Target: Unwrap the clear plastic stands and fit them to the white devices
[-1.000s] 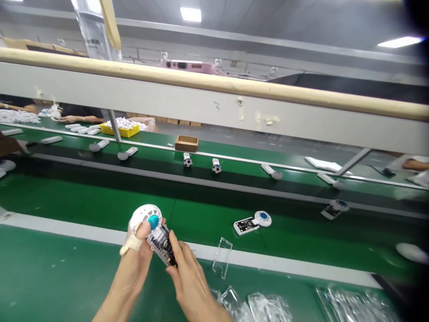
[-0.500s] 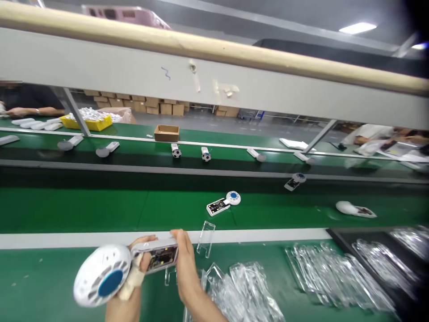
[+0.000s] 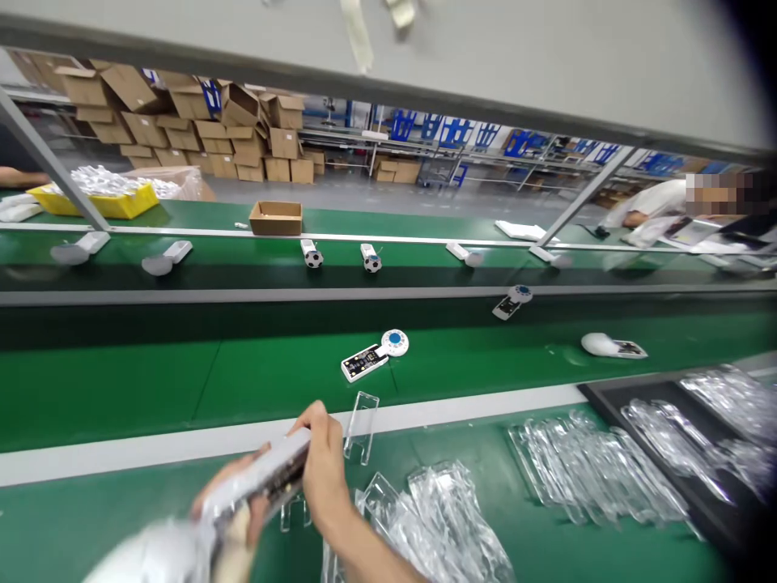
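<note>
Both my hands hold a white device with a round head (image 3: 258, 474), tilted over the near green bench; a dark circuit board shows along its handle. My left hand (image 3: 258, 518), with beige wrapping on a finger, closes around the handle near the head, which is blurred at the bottom. Around the handle's far end my right hand (image 3: 324, 465) is closed. Just right of that hand a clear plastic frame (image 3: 363, 425) lies at the bench's edge. A heap of clear plastic parts (image 3: 440, 518) is beside my right forearm.
A similar device (image 3: 364, 363) with its board exposed lies on the green conveyor (image 3: 121, 372), others farther right. More clear parts (image 3: 598, 465) lie by a black tray (image 3: 600, 397). Above runs a grey shelf (image 3: 515, 73). Across the line are a yellow bin (image 3: 130, 202) and people.
My view has tipped down and shifted right. The device has rolled in my hands: its head has dropped toward the bottom left and the blue disc on it no longer shows.
</note>
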